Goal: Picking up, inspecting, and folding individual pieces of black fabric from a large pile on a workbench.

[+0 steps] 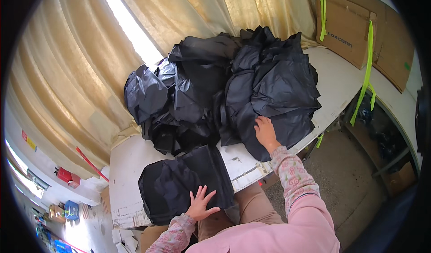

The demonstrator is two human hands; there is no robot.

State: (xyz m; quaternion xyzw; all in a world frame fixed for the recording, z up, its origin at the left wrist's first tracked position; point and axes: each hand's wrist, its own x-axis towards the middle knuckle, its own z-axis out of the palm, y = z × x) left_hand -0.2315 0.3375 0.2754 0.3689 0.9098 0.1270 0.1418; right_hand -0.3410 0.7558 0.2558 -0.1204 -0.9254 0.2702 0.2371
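A flat stack of black fabric pieces (168, 181), rounded at its left end, lies at the table's near edge, partly over my lap. On it rests my left hand (203, 202), palm down with the fingers spread. My right hand (266, 133) touches the near edge of a large heap of black fabric sheets (283, 87) at the right. Its fingers are partly bent, and whether they pinch a sheet I cannot make out. Beside that heap, to the left, rises another crumpled black pile (188, 82).
The white table (128, 163) has a worn front edge. Beige curtains (72, 64) hang close behind the piles. At the right stand cardboard sheets (345, 28) with yellow-green straps (369, 60), and a shelf frame (390, 163) below. A red box (67, 176) is at the far left.
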